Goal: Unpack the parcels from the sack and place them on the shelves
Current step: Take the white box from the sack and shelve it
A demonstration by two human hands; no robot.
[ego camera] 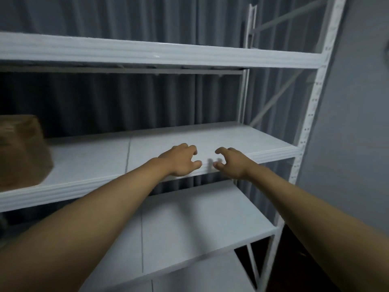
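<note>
Your left hand (pixel 181 160) and right hand (pixel 230 163) reach out side by side over the front edge of the middle shelf (pixel 263 142), a flat white board with a smooth matte face and a ribbed front lip. Both hands hold nothing: the fingers are loosely curled like claws, thumbs apart from the rest, fingertips facing each other across a narrow gap, with soft shadows on the board between them. Whether they touch the shelf you cannot tell. The only parcel (pixel 21 150) you can see sits well to your left on that same shelf, a bulky brown package with a crumpled, papery skin, cut off by the frame's edge and blurred. Above you runs the upper shelf (pixel 147 53), its white edge grooved the same way; below lies the lower shelf (pixel 200 218), plain and pale. A white perforated upright (pixel 311 114) frames the right side with slanted braces behind it, and a grey pleated curtain (pixel 126 98) hangs behind the rack.
</note>
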